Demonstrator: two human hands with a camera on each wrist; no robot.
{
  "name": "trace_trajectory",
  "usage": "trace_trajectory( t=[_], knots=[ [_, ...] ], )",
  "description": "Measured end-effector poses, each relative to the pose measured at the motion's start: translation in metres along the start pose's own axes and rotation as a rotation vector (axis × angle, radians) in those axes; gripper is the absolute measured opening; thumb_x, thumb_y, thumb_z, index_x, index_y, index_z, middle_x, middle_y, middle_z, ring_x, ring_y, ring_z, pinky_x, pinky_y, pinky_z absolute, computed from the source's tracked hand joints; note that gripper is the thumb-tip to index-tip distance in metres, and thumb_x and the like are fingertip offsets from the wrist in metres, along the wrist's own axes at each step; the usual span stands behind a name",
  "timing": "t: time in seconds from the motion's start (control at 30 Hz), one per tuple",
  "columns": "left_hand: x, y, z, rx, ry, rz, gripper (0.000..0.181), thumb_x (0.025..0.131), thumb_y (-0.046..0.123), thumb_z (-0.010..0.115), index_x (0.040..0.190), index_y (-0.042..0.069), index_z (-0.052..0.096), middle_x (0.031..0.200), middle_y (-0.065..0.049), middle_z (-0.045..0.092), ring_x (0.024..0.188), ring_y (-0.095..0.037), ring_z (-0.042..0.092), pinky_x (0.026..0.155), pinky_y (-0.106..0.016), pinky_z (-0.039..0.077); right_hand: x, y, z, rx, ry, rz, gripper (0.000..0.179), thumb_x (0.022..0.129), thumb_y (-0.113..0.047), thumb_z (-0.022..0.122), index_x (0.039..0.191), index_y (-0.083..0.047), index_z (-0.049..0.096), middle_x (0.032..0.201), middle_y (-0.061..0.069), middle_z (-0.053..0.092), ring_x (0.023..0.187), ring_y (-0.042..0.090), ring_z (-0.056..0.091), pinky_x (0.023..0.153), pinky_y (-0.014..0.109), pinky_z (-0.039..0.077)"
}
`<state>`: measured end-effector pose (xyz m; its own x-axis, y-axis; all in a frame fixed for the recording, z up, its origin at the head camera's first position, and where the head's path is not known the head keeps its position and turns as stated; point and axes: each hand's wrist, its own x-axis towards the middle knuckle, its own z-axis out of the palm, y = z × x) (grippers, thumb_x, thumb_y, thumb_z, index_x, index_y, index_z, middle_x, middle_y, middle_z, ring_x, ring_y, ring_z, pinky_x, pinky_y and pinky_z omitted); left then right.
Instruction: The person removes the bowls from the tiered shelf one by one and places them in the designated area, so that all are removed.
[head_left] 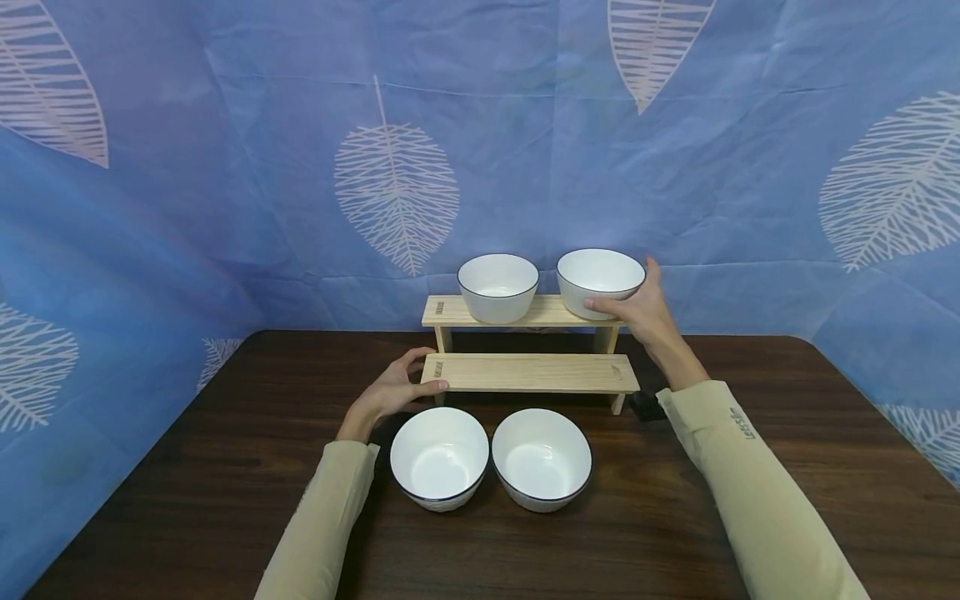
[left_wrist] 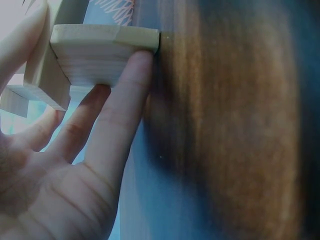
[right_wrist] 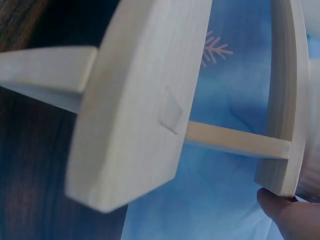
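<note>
Bowl (head_left: 595,282) at upper right is gripped by right hand (head_left: 647,312), fingers wide; lower shelf (head_left: 529,372) is pinched by left hand (head_left: 395,388), seemingly for steadiness.

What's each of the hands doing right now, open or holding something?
Left hand: holding the lower wooden shelf at its left end.
Right hand: holding the white bowl at the upper shelf's right end.

We see a white, dark-rimmed bowl (head_left: 600,271), mouth up, at the right end of the upper board (head_left: 547,313) of our pale wooden two-step rack (head_left: 528,372)
</note>
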<state>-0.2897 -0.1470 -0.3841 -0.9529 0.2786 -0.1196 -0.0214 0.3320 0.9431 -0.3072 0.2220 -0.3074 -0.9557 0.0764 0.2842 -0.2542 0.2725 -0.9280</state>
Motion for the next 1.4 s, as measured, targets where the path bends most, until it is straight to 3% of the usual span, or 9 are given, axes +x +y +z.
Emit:
trace_trajectory(
  t=[0.13, 0.43, 0.87, 1.4],
  knots=[
    [0.0, 0.0, 0.0, -0.009, -0.003, -0.002, 0.075, 0.094, 0.011, 0.073, 0.156, 0.003, 0.03, 0.148, -0.031, 0.039, 0.115, -0.043, 0.06, 0.093, -0.06, 0.051, 0.001, 0.0, 0.001, -0.006, 0.013, 0.005, 0.124, 0.082, -0.009, 0.081, 0.159, -0.007, -0.016, 0.16, 0.033, 0.01, 0.144, 0.048, 0.023, 0.117, 0.057, 0.023],
    [0.001, -0.001, 0.0, -0.006, -0.002, 0.003, 0.075, 0.094, 0.011, 0.073, 0.156, 0.004, 0.031, 0.148, -0.03, 0.04, 0.116, -0.043, 0.06, 0.093, -0.061, 0.051, -0.001, -0.002, 0.001, 0.0, 0.007, -0.029, 0.107, 0.083, -0.004, 0.079, 0.157, 0.004, 0.002, 0.155, 0.032, 0.022, 0.137, 0.045, 0.034, 0.109, 0.054, 0.035],
    [0.001, -0.001, -0.001, -0.001, -0.007, 0.011, 0.076, 0.094, 0.014, 0.073, 0.156, 0.003, 0.031, 0.146, -0.031, 0.042, 0.118, -0.045, 0.059, 0.093, -0.059, 0.052, -0.011, -0.007, -0.012, 0.033, -0.016, -0.038, 0.107, 0.085, -0.002, 0.077, 0.158, 0.001, -0.001, 0.158, 0.028, 0.017, 0.14, 0.045, 0.032, 0.11, 0.056, 0.034],
    [0.001, 0.0, -0.002, 0.003, -0.008, 0.003, 0.076, 0.094, 0.014, 0.073, 0.156, 0.005, 0.03, 0.146, -0.03, 0.042, 0.116, -0.043, 0.06, 0.093, -0.058, 0.052, -0.03, -0.01, -0.028, -0.088, -0.034, -0.065, 0.11, 0.083, -0.003, 0.079, 0.16, 0.002, 0.0, 0.159, 0.029, 0.015, 0.14, 0.049, 0.031, 0.106, 0.061, 0.035]
  ],
)
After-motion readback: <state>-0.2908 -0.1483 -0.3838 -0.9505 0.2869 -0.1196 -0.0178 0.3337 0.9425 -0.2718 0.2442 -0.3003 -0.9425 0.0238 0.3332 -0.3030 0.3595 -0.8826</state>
